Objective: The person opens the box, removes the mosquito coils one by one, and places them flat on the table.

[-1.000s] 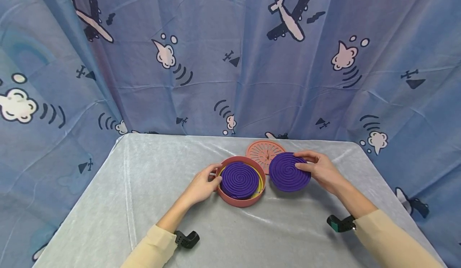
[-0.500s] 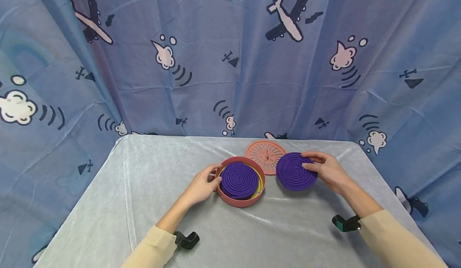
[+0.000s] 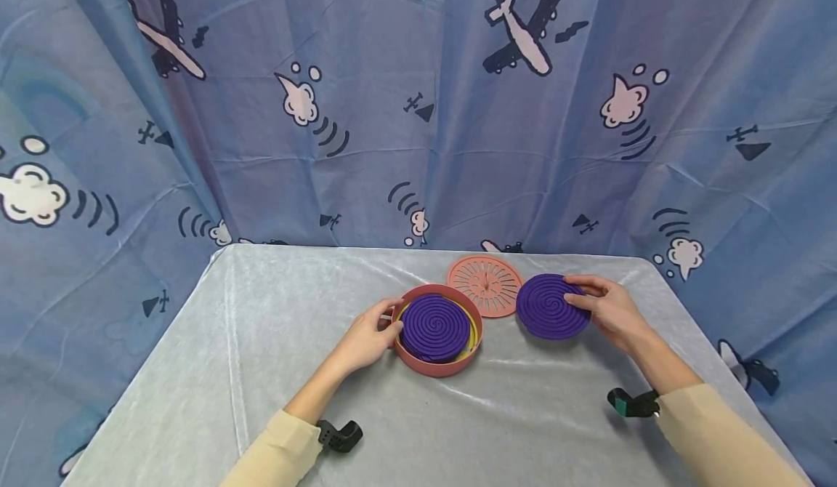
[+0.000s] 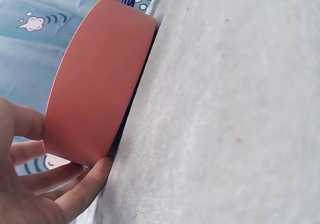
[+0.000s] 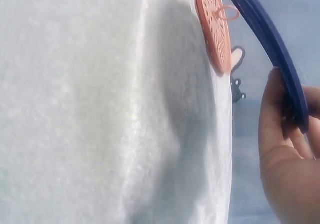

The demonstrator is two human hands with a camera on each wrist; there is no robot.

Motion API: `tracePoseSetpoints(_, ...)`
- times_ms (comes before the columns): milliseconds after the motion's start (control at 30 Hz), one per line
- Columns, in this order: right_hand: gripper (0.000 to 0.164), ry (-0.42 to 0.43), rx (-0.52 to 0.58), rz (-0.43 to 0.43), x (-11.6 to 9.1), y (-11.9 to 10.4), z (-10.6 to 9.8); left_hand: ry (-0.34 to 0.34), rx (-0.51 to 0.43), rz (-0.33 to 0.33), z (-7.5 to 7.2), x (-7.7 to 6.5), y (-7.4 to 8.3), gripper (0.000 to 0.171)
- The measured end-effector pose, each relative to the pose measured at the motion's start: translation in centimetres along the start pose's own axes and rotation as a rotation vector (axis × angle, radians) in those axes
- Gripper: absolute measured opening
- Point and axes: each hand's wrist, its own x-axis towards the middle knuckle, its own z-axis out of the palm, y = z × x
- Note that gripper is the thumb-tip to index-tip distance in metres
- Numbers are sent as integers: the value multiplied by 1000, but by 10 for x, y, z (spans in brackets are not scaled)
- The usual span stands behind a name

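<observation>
A purple spiral mosquito coil hangs above the table on the right; my right hand pinches its right edge between thumb and fingers. In the right wrist view this coil is seen nearly edge-on, off the cloth. My left hand holds the left side of a round salmon-red box, thumb at the rim. Inside the box lies another purple coil, with a yellow coil partly showing beneath it. The left wrist view shows the box wall with fingers around its near end.
A salmon-pink slotted lid with a small upright loop lies flat behind the box, near the table's back edge. The table wears a pale cloth. A blue printed curtain hangs behind and at both sides.
My right hand has carried the purple coil to the right, away from the box, so more of the lid shows. The left hand and the box have stayed in place.
</observation>
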Motion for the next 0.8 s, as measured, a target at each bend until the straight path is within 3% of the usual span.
tracePoseSetpoints(467,47,85,-27,27,11,16,-14,-7,-8,-1,-1,-1,0,45)
tracePoseSetpoints(800,61,132,-167,89,20,25,-18,-25,-36,-6,0,-1,1,45)
